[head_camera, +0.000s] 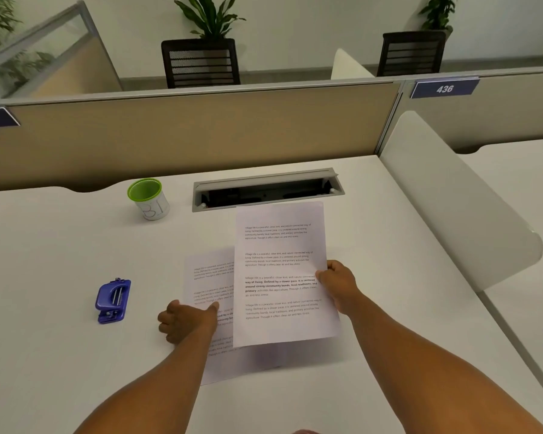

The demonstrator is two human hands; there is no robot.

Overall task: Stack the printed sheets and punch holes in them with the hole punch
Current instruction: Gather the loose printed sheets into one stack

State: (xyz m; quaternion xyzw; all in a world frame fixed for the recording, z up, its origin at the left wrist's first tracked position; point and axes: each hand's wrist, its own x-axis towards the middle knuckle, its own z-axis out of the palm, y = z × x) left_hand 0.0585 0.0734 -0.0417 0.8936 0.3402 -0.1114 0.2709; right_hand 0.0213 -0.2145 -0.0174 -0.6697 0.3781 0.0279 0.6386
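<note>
A printed sheet (282,261) hangs lifted above the white desk (44,245), pinched at its right edge by my right hand (337,281). Under it and to the left, a second printed sheet (207,277) lies flat on the desk. My left hand (185,321) rests on that lower sheet's left edge, index finger stretched out, the other fingers curled; whether it grips the paper I cannot tell. A blue hole punch (112,300) sits on the desk to the left of my left hand, apart from both sheets.
A white cup with a green rim (149,198) stands at the back left. An open cable tray (267,189) is set into the desk behind the sheets. A beige partition (185,136) closes the back, a white divider (445,198) the right.
</note>
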